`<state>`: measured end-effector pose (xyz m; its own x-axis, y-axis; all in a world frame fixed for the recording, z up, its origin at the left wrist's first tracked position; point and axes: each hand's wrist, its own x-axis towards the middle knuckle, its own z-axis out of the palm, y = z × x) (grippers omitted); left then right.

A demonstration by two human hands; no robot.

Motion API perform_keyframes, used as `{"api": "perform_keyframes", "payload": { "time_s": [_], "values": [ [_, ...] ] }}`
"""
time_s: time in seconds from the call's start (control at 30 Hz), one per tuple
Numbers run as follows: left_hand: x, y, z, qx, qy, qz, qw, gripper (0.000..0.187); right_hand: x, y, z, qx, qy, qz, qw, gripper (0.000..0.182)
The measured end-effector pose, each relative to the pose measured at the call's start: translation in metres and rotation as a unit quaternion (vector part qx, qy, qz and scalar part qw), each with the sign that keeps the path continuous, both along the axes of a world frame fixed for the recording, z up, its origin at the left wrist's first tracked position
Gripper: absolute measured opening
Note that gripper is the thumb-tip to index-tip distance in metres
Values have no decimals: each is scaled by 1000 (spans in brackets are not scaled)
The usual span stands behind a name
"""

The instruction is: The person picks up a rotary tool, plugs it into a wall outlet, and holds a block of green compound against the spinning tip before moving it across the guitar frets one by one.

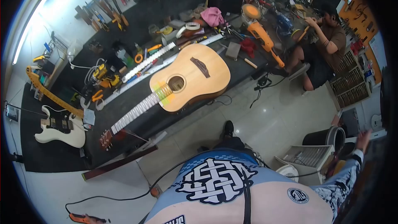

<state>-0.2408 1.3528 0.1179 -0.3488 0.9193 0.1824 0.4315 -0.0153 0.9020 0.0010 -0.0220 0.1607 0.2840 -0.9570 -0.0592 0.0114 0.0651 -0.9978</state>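
Observation:
At the bottom left edge, my left hand (90,219) is closed around an orange corded tool (77,217), whose exact kind I cannot make out. Its black cord (124,199) loops across the front of my body. My right hand (363,140) is stretched far out to the right, fingers extended, near a white surface (378,134); nothing shows in it. On the dark bench lies an acoustic guitar (211,67), no strings visible, with its fretboard (134,115) covered in pale strips and yellow-green tape (163,93) where the neck meets the body.
A white electric guitar body (68,135) and a maple neck (54,96) lie at left. Along the workbench (137,130) are a long ruler (120,92), an orange polisher (261,37) and several hand tools. A co-worker (331,37) sits at right. A black bin (327,136) stands below.

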Motion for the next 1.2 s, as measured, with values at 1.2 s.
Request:
{"api": "perform_keyframes", "payload": {
  "time_s": [1.2],
  "values": [
    [284, -475, 87, -27, 313, -174, 933, 55, 913, 772, -34, -560, -2, 469, 683, 37]
  ]
}}
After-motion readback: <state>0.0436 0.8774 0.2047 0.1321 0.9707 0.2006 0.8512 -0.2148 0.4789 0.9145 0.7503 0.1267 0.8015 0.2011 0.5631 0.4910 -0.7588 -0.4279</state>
